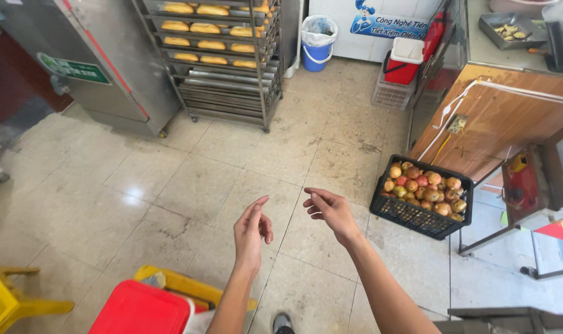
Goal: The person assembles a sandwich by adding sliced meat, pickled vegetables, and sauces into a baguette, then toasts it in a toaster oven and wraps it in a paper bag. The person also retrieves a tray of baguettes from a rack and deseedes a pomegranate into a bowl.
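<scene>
Black plastic crate [417,216] of mangoes [425,187] sits on the floor to your right, just beyond your right hand [328,211]. It looks heavy and stiff-walled, so grip opposite rim edges. Your right and left hand [250,232] hang open, holding nothing.

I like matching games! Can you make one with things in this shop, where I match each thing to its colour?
Things:
1. crate of fruit
2. bucket by the wall
3. stool near the left hand
4. bread loaves on the rack

Colours:
a. red
b. golden
c. black
d. blue

Pairs: 1-c, 2-d, 3-a, 4-b
</scene>
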